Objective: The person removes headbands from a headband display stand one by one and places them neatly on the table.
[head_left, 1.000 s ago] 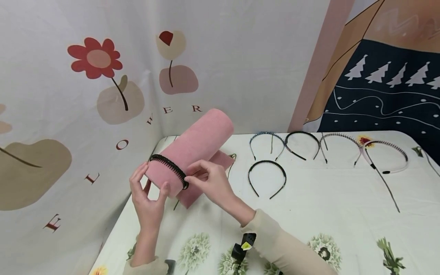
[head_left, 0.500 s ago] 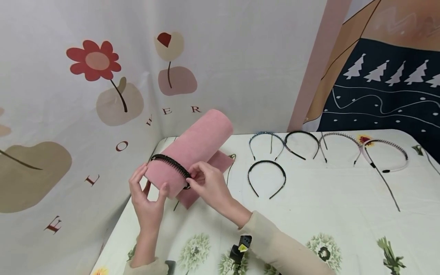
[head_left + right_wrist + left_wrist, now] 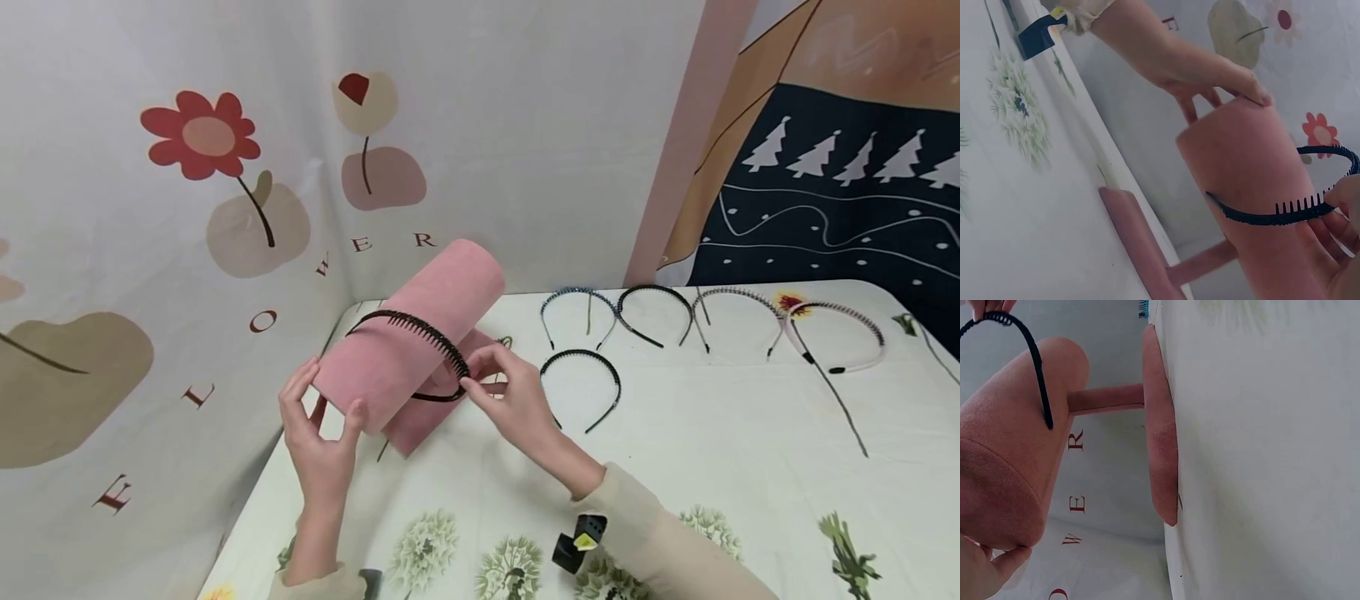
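A pink velvety roll (image 3: 450, 283) stands on a short post above a flat pink base (image 3: 1160, 431). My left hand (image 3: 318, 450) grips the roll's near end, thumb on one side and fingers on the other. In my right hand (image 3: 517, 404), thumb and fingertips pinch a black toothed headband (image 3: 427, 332) at its bend. The headband still spans the roll, but its bend stands off from the surface. One free tip of the band (image 3: 1046, 415) lies against the roll's side in the left wrist view. Its teeth (image 3: 1300, 206) point toward the roll's far end in the right wrist view.
Several headbands lie at the back of the table: a blue one (image 3: 577, 292), a black one (image 3: 656, 289), a grey toothed one (image 3: 738, 292) and a pale one (image 3: 847, 310). Another black headband (image 3: 581, 353) lies nearer. A printed curtain (image 3: 525, 167) hangs behind.
My right hand has moved right, drawing the black headband away from the roll's side and farther up along it. The left hand has kept its grip on the roll's end.
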Demonstrator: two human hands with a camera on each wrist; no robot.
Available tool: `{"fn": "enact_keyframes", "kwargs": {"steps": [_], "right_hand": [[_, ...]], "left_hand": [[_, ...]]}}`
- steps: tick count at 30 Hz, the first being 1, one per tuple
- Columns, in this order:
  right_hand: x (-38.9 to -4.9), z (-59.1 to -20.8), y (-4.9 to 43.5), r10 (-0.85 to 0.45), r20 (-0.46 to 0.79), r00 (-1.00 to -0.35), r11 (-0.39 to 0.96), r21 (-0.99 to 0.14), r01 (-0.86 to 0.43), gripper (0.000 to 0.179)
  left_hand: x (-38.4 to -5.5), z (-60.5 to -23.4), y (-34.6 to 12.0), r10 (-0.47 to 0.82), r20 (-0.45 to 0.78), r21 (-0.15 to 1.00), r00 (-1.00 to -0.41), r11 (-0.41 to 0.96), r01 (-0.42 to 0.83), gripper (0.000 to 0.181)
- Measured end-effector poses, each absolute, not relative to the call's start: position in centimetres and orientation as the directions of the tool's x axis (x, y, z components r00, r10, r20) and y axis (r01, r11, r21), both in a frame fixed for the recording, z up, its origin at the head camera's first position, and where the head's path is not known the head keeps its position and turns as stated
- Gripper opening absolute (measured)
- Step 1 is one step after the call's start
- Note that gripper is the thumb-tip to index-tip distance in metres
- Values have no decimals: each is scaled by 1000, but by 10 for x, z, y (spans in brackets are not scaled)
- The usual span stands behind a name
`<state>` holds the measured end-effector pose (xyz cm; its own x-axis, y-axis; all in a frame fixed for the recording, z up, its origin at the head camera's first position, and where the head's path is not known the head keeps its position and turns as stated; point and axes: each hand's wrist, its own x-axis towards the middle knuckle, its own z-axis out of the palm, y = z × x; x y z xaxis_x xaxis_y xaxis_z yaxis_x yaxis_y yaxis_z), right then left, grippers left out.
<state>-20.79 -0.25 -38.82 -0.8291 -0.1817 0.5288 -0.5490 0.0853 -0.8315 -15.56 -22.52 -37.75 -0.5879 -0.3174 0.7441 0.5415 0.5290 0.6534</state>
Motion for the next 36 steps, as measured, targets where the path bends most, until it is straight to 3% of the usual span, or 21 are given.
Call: {"fn": "enact_keyframes", "kwargs": {"steps": [11, 21, 27, 32, 36], "right_hand": [[-214, -367, 56, 21, 508, -861, -50, -860, -508, 20], [-231, -353, 147, 107, 396, -912, -40, -915, -402, 18], [-239, -365, 205, 123, 262, -957, 143, -959, -244, 19], [-242, -382, 243, 121, 131, -984, 335, -939, -83, 38], [-247, -393, 262, 85, 68, -994, 374, -927, -31, 46]], "left_hand": [[-154, -381, -228, -311, 740, 655, -597, 534, 534, 62], [-162, -389, -235, -314, 733, 661, -604, 538, 523, 64], [-168, -397, -243, -309, 723, 667, -618, 547, 506, 67], [-170, -401, -247, -295, 713, 667, -636, 566, 485, 69], [-169, -401, -247, -300, 709, 672, -638, 562, 483, 69]]}}
